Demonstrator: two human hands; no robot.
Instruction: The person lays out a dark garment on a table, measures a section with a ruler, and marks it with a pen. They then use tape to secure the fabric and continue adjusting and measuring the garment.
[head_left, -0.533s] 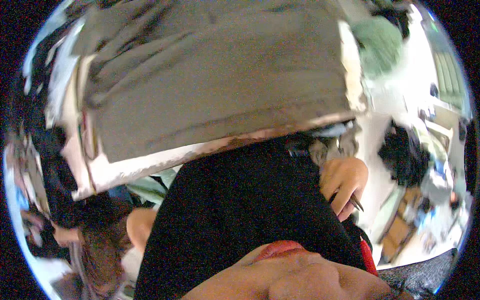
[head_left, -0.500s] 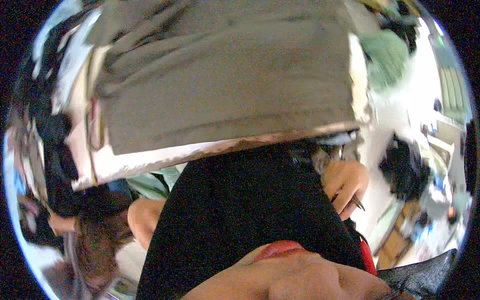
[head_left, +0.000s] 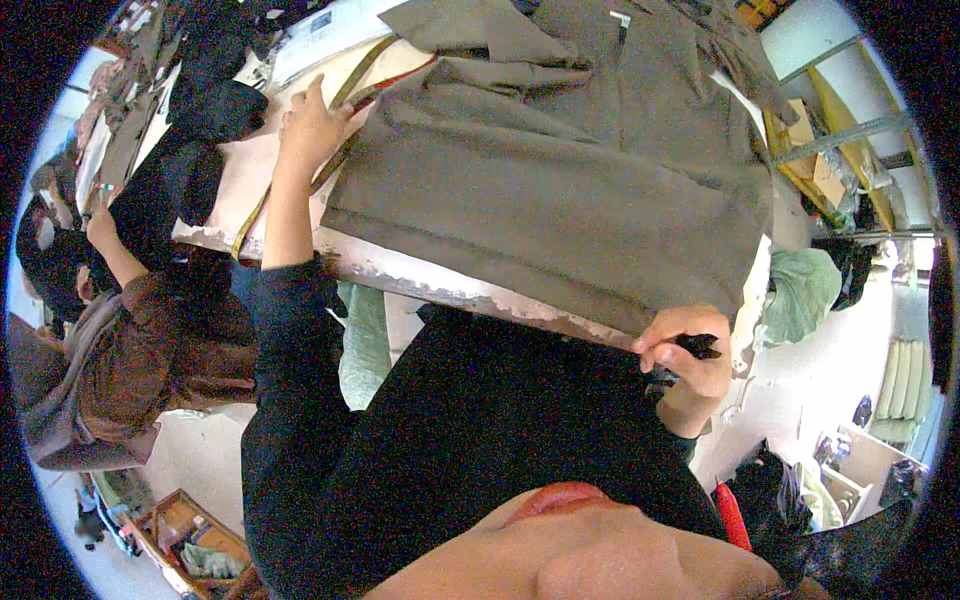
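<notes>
A brown-grey cloth garment lies over the pale worktable in front of me. My left hand reaches out to the table's left part with fingers spread, over a yellow tape measure beside the garment's left edge; a red strip lies there too. My right hand is at the table's near right edge by the garment, closed around a small dark tool, which looks like snips, partly hidden by the fingers.
A co-worker in brown works at the left, a hand near dark cloth. A pale green cloth hangs at the right, below shelving with boxes. A wooden tray is at the lower left.
My left hand has risen from beside my body onto the table's left part. My right hand has lifted slightly to the table edge. The view has shifted, showing more shelving and co-worker.
</notes>
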